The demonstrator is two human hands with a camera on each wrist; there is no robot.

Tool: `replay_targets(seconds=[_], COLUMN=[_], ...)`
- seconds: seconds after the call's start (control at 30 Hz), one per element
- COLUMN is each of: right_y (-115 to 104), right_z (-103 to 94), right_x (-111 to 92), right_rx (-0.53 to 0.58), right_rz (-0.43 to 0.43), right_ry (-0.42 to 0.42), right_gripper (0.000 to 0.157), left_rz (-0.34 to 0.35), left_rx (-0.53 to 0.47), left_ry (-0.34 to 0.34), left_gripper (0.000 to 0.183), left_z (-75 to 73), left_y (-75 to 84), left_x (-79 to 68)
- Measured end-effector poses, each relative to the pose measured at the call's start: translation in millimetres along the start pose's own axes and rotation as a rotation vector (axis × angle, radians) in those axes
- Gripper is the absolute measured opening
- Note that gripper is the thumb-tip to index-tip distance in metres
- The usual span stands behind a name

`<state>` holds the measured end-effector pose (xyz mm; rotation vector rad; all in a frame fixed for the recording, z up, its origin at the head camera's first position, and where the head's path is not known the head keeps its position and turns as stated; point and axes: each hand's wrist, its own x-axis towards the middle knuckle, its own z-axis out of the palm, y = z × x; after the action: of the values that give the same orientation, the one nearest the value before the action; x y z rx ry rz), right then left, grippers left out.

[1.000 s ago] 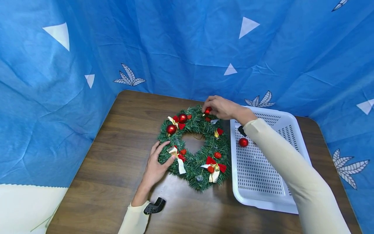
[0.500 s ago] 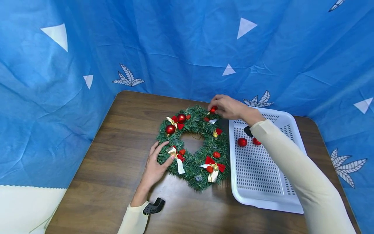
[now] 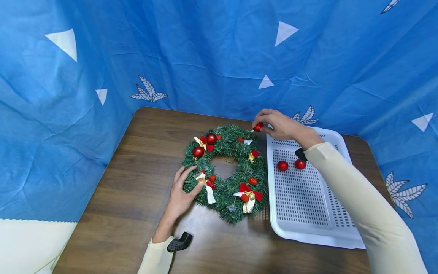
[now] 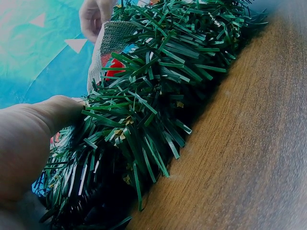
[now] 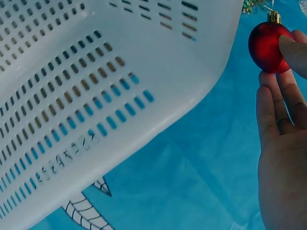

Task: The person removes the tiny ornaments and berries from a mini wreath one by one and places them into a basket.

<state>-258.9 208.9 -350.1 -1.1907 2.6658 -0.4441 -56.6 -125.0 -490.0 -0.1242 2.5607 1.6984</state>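
Note:
My right hand (image 3: 278, 125) pinches a shiny red Christmas bauble (image 3: 258, 127) between thumb and fingers, above the gap between wreath and basket. In the right wrist view, the bauble's gold cap (image 5: 274, 17) points up, away from the palm. A green Christmas wreath (image 3: 254, 167) lies flat on the wooden table, dressed with red and gold bows, small red ornaments and two red baubles at its upper left. My left hand (image 3: 181, 194) grips the wreath's lower left side, its thumb near a white and gold bow (image 3: 208, 190). Close up, the left thumb (image 4: 57, 112) presses into the needles.
A white perforated plastic basket (image 3: 273, 213) stands right of the wreath with two red baubles (image 3: 282, 166) lying in it. Blue cloth (image 3: 205, 57) hangs behind the brown table (image 3: 137, 171). A black band (image 3: 179, 241) sits on the left wrist.
My right hand has lifted the red bauble off the wreath's upper right and carried it right toward the basket. The left hand stays on the wreath.

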Motion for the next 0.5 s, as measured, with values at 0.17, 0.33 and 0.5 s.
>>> replay_targets(seconds=[0.17, 0.33, 0.5], right_y=[4.0, 9.3, 11.3], right_z=[-4.4, -4.3, -6.3], right_x=[-9.4, -17.2, -25.5], right_rx=[0.001, -0.005, -0.005], right_rz=[-0.010, -0.038, -0.033], right_ry=[0.025, 0.054, 0.069], right_gripper=[0.023, 0.024, 0.025], left_rz=[0.003, 0.020, 0.027], left_rx=[0.003, -0.001, 0.002], left_ry=[0.002, 0.012, 0.014], left_gripper=[0.060, 0.060, 0.060], left_z=[0.6, 1.3, 1.6], left_y=[0.2, -1.1, -1.4], left_x=[0.3, 0.5, 0.3])
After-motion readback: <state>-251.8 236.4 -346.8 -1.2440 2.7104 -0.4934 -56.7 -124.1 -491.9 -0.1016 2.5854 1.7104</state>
